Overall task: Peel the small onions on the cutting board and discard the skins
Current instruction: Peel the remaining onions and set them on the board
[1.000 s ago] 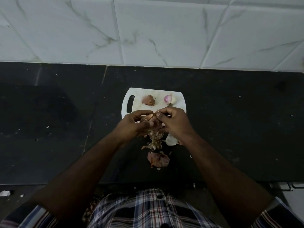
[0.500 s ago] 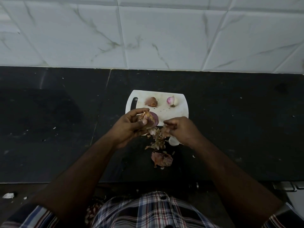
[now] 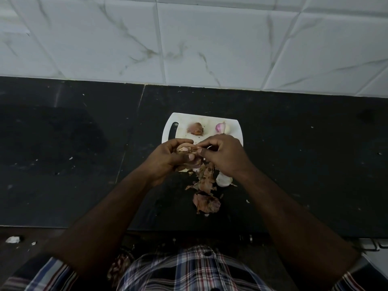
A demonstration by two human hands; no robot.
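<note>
We're maybe halfway: on the cutting board [image 3: 235,131] one onion [image 3: 220,127] looks peeled (pinkish-white), the brown one [image 3: 195,128] beside it still has skin. Just in front of the board, our left hand [image 3: 170,158] grips the half-skinned onion [image 3: 186,151] while our right hand [image 3: 224,156] pinches its skin. Skins [image 3: 206,192] pile on the counter [image 3: 84,164] nearer us.

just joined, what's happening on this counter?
A person is peeling small onions over a black counter. The left hand grips an onion while the right hand pinches its skin. Two more onions sit on the white cutting board: one unpeeled, one partly peeled. Discarded skins lie piled nearer the person.
</note>
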